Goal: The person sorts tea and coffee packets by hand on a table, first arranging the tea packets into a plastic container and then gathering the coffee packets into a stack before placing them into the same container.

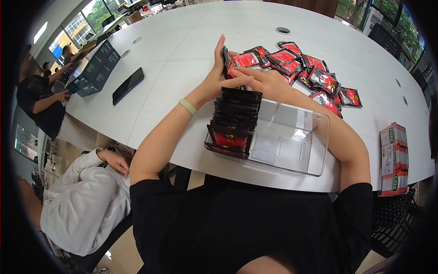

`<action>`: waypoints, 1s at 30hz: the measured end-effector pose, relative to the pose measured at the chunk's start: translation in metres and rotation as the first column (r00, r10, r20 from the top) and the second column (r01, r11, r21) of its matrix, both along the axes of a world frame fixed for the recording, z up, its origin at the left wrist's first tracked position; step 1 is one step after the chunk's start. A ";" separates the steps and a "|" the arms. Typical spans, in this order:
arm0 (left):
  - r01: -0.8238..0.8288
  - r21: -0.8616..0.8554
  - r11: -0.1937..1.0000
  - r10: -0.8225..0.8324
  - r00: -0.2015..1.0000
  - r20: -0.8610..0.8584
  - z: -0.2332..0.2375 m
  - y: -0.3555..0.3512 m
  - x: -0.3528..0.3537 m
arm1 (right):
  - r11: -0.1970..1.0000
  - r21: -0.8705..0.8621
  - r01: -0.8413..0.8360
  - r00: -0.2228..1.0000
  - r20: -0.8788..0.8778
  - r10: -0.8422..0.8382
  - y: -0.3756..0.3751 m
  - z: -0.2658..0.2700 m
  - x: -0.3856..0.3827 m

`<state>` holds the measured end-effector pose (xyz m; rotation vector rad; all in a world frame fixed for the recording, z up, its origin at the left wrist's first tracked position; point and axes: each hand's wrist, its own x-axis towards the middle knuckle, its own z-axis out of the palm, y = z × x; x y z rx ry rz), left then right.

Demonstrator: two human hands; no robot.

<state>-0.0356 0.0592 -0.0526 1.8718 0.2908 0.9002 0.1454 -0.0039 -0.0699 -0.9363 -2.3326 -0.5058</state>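
Note:
My left hand (pixel 214 75) is raised behind the clear bin, fingers pointing up, holding a red and black sachet (pixel 227 61) on edge against its palm. Across from it, my right hand (pixel 269 83) reaches in with its fingertips on the same sachet; its grip is partly hidden. Just beyond both hands lies a loose pile of red and black sachets (pixel 281 57). Below my wrists sits the clear plastic bin (pixel 315 137). Its left side holds a row of upright sachets (pixel 232 121); a pale rectangular piece shows at its bottom.
On the white table (pixel 182 59) are a dark phone (pixel 128 86) and a black box (pixel 96 68) at left, and stacked red and white packs (pixel 393 160) at right. A person in white (pixel 86 201) sits at my left; another in black (pixel 43 102) stands farther off.

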 end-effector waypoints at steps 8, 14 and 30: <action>-0.189 0.312 0.931 0.162 0.981 0.108 -0.012 0.007 0.006 | 0.960 -0.278 -0.011 0.979 -0.197 -0.046 -0.006 0.004 0.000; -0.161 0.383 0.910 0.160 0.987 0.035 -0.008 -0.001 0.007 | 0.928 -0.371 -0.037 0.943 -0.321 -0.091 -0.003 0.007 -0.001; -0.055 0.338 0.940 0.023 0.995 0.099 -0.012 0.011 0.015 | 0.468 -0.833 -0.295 0.865 -0.441 -0.240 -0.011 0.066 0.010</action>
